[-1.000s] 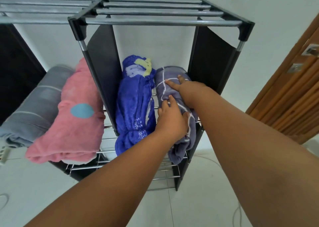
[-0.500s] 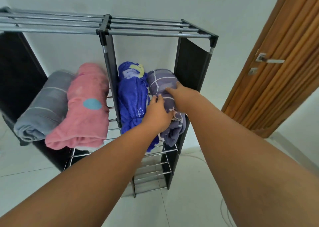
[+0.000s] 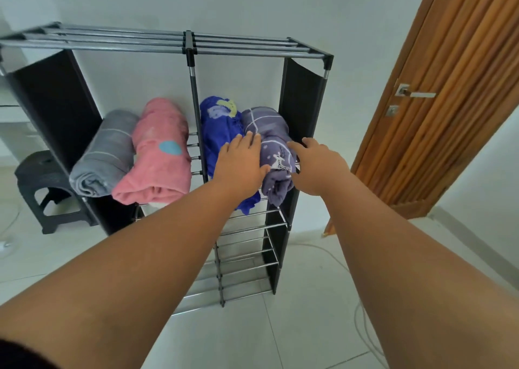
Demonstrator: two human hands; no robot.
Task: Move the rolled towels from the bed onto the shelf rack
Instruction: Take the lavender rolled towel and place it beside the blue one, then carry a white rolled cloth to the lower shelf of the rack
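Note:
Four rolled towels lie side by side on one shelf of the black-and-metal shelf rack. From the left they are a grey towel, a pink towel, a blue towel and a purple checked towel. My left hand hovers flat with spread fingers over the blue towel, at the purple towel's left edge. At that towel's right side my right hand is open, fingers apart. Neither hand grips anything.
A dark plastic stool stands on the tiled floor left of the rack. A wooden door with a metal handle is at the right. A white cable lies on the floor. Lower rack shelves are bare rods.
Both hands have come off the purple towel and opened, drawing back toward me. The view has pulled away from the rack, showing more of it and the door.

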